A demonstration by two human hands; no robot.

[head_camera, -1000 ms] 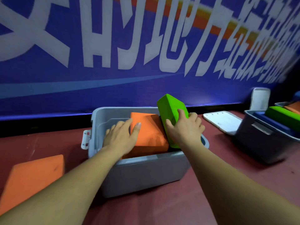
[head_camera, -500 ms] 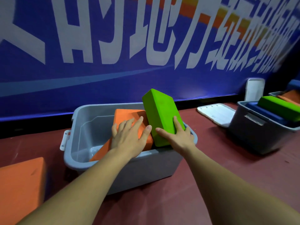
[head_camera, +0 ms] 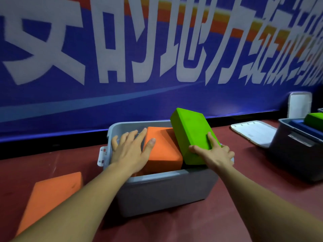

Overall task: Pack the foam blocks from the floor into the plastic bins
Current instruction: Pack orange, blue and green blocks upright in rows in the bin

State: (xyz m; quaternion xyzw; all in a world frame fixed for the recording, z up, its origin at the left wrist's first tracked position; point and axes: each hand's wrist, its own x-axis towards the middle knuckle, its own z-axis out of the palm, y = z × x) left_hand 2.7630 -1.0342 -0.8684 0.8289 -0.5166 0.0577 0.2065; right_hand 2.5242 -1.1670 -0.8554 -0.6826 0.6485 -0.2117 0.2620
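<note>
Lying nearest, at eight o'clock of the view, a loose orange foam block (head_camera: 50, 194) is seen flat on the red floor (head_camera: 174, 227), apart from the bins. Just beyond it, at the centre, a grey plastic bin (head_camera: 166, 189) is stood on the floor, with a white latch on its nine o'clock end.

Both bare forearms are reached over the bin's near rim. The left hand (head_camera: 130, 151) is laid open, its fingers (head_camera: 138, 137) spread wide and straight; the thumb is rested on a tilted orange foam block (head_camera: 162, 151) inside the bin. At three o'clock of that block, a green foam block (head_camera: 190, 133) is stood on end, leaned toward eleven o'clock, its upper half raised above the rim and its lower part against the orange one. Its lower corner is gripped by the right hand (head_camera: 213, 154): thumb along the bottom edge, forefinger up the face, remaining fingers curled round the far side.

Farther off, at two o'clock, a white lid (head_camera: 253, 133) is laid flat on the floor. Beside it, at three o'clock, a dark plastic bin (head_camera: 293, 154) is filled with a second green foam block (head_camera: 314, 119) over something blue. Another lid (head_camera: 299, 103) is propped upright against a blue banner (head_camera: 157, 49) with large white characters.
</note>
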